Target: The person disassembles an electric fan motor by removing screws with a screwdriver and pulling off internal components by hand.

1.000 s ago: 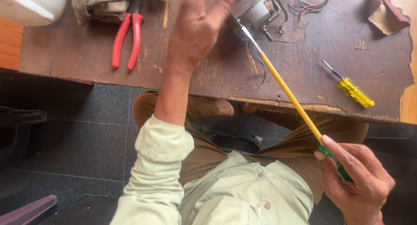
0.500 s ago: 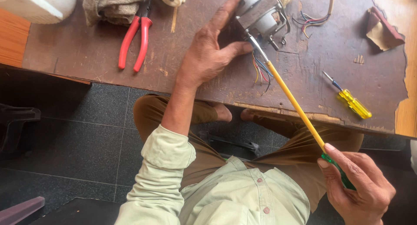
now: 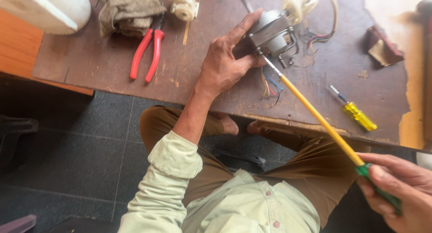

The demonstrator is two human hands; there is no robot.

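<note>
Looking down at the brown table [image 3: 103, 62], we go from its left edge to its right edge. At the far left corner sits a white rounded object [image 3: 45, 8]. Next to it lies a grey-brown cloth [image 3: 128, 12], and the red-handled pliers [image 3: 146, 55] lie just below it, their tips touching the cloth. A small cream plastic part [image 3: 184, 3] stands near the far edge.

Our left hand [image 3: 222, 64] rests in the middle of the table. It is half open: the fingers stretch over the grey electric motor [image 3: 270, 32] and the thumb presses its near side, so the hand grips the motor and keeps it on the table. Thin coloured wires [image 3: 270, 86] hang from the motor toward the near edge.

The long screwdriver [image 3: 317, 118], with a yellow shaft and a green handle, touches the motor with its metal tip and runs across the near edge to our right hand [image 3: 400, 192]. This hand is closed around the green handle, below the table.

A small yellow screwdriver [image 3: 355, 113] lies near the right edge, apart from the motor. A brown scrap [image 3: 382, 48] lies at the far right corner.
</note>
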